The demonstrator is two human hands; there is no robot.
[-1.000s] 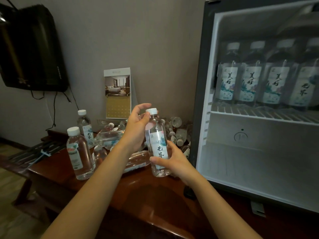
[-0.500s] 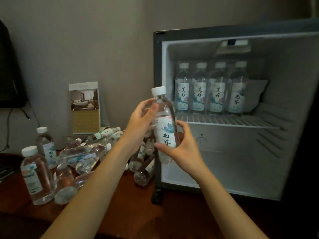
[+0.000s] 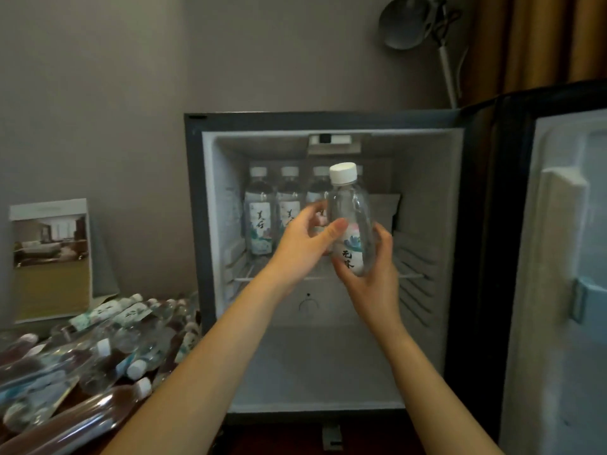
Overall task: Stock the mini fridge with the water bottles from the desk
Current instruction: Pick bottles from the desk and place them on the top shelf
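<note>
I have one water bottle (image 3: 349,221) held upright in front of the open mini fridge (image 3: 423,198), level with its upper shelf (image 3: 410,275). My right hand (image 3: 371,274) wraps the lower half — fingers curled round the labelled part from the right and beneath, thumb on the front. My left hand (image 3: 305,241) meets it from the left, thumb tip pressed to the bottle's side just above the label, the other fingers only loosely bent behind it; whether those touch the plastic I cannot tell. The white cap (image 3: 343,172) points up.

Behind the held bottle, a row of bottles (image 3: 261,215) stands at the back of the shelf. I count three clearly, and a fourth may be hidden behind the one I hold. The lower compartment (image 3: 312,362) shows bare white floor. The fridge door (image 3: 565,274) hangs open on the right.

To the left, a heap of bottles (image 3: 108,349) lies on its sides on the desk (image 3: 108,444) — close against the fridge's left wall — with a standing card (image 3: 51,261) behind it.
</note>
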